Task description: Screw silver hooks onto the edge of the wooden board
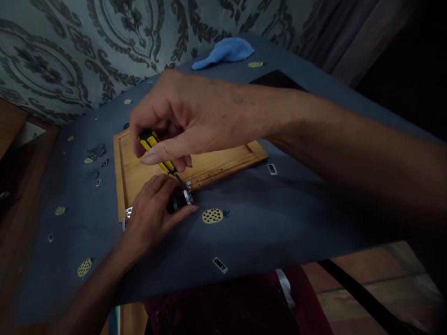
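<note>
Near tablecloth (265,218) offers passage; right hand (195,107) blocks the wooden panel (220,163) from above.

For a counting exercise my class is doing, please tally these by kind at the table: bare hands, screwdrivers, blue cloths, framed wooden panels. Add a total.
Bare hands: 2 (left hand, right hand)
Screwdriver: 1
Blue cloth: 1
Framed wooden panel: 1
Total: 5

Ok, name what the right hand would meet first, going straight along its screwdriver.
Probably the metal fitting at the edge of the wooden panel; the screwdriver points there, but depth is unclear.
</note>
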`<action>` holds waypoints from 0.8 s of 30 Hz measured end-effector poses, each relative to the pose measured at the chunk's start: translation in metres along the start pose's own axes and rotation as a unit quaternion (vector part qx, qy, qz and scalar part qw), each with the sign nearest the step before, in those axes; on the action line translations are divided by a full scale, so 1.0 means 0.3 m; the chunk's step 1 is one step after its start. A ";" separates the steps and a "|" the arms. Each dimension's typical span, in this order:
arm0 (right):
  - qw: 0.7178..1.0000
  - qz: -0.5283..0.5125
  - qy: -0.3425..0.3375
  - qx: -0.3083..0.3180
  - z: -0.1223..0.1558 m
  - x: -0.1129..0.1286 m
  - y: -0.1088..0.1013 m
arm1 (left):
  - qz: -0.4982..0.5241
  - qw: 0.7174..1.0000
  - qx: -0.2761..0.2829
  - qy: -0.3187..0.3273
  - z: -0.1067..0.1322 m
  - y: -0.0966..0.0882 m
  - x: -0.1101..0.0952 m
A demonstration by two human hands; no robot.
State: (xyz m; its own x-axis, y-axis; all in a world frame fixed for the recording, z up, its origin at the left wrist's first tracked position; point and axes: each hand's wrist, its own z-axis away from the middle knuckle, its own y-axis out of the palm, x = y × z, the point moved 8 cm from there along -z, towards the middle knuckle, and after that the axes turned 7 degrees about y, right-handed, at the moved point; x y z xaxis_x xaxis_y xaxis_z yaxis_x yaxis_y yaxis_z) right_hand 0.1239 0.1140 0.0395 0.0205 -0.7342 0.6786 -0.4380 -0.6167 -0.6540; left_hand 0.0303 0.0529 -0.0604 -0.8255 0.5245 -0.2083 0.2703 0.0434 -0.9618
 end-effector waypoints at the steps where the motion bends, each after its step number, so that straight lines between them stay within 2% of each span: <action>1: 1.000 -0.001 -0.004 0.004 0.000 0.005 0.002 | -0.001 1.000 0.001 -0.002 0.001 0.000 0.002; 7: 0.998 -0.007 -0.016 0.060 0.009 0.028 0.005 | -0.012 1.000 0.001 -0.002 0.002 0.002 0.002; 11: 0.996 -0.010 0.000 0.087 0.017 0.031 0.002 | -0.015 1.000 0.007 0.001 0.000 0.003 -0.002; 15: 0.997 0.005 -0.002 0.072 0.013 0.037 0.006 | -0.021 1.000 -0.006 0.012 -0.001 -0.003 -0.006; 19: 0.998 0.057 -0.010 0.039 0.000 0.045 0.013 | -0.023 1.000 -0.008 -0.003 0.005 0.001 0.003; 24: 0.997 0.064 0.024 0.041 -0.009 0.034 0.020 | -0.013 1.000 -0.015 -0.009 0.009 -0.001 0.008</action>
State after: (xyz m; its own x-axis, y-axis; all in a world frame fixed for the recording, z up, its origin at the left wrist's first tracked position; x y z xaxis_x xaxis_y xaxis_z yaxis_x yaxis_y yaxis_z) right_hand 0.1192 0.1035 0.0435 -0.0742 -0.7956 0.6012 -0.3599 -0.5409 -0.7602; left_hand 0.0269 0.0517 -0.0612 -0.8413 0.5070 -0.1874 0.2635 0.0820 -0.9612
